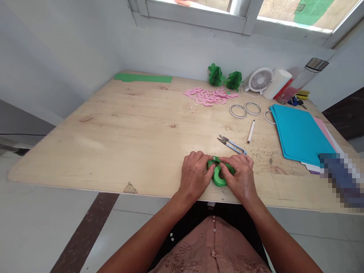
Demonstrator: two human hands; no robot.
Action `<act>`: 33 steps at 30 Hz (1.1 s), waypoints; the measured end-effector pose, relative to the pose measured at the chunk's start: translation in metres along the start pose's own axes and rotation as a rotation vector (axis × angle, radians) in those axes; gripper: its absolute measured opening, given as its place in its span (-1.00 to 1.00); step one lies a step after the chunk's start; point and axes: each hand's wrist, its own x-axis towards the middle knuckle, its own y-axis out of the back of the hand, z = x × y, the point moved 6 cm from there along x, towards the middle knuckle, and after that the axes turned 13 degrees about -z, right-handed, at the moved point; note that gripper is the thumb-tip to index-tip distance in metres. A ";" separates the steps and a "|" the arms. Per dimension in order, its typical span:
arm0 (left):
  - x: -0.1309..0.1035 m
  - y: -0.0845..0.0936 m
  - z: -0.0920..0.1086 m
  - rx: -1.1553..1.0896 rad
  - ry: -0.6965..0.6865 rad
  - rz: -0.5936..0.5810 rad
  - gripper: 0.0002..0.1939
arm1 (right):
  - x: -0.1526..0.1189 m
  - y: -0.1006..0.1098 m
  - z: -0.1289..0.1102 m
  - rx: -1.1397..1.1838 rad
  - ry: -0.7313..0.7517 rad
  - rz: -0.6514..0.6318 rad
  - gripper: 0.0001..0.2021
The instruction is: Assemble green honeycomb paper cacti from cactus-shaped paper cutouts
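Near the front edge of the table, both hands work on a green paper cutout (219, 179) with a hole in its middle. My left hand (195, 172) pinches its left side between thumb and fingers. On the other side, my right hand (239, 175) grips the same stack of green paper, thumb close to the hole. A small white piece shows on the paper's upper edge. Just beyond the right fingers lie blue-handled thread snips (233, 145), blades pointing away to the left. A white pen (251, 131) rests farther right.
Pink paper cutouts (210, 96) lie before two green folded paper shapes (216, 76). Tape rolls (238, 111), a small white fan (260, 80) and a tilted bottle (301, 81) stand right of them. Blue sheets (303, 132) cover the right side. A green strip (143, 78) lies at back left.
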 end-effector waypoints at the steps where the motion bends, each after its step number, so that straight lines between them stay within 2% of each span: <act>1: 0.001 0.000 0.000 -0.004 0.006 0.008 -0.92 | -0.001 0.001 -0.003 -0.029 0.017 0.032 -0.86; 4: 0.002 -0.001 0.000 -0.016 0.017 0.034 -0.94 | -0.005 0.002 -0.011 -0.101 0.061 0.101 -0.85; 8: 0.002 -0.002 0.000 -0.009 0.025 0.060 -0.96 | -0.007 0.001 -0.015 -0.091 0.065 0.122 -0.87; 14: 0.002 -0.003 -0.001 0.002 0.032 0.079 -0.96 | -0.001 -0.004 -0.004 0.038 0.001 0.043 -0.90; 19: 0.003 -0.004 -0.001 0.014 0.036 0.075 -0.96 | 0.006 -0.011 0.008 0.045 -0.059 -0.028 -0.91; 33: 0.002 -0.002 -0.001 -0.047 0.042 0.092 -0.94 | 0.001 -0.009 0.003 0.166 -0.044 0.009 -0.89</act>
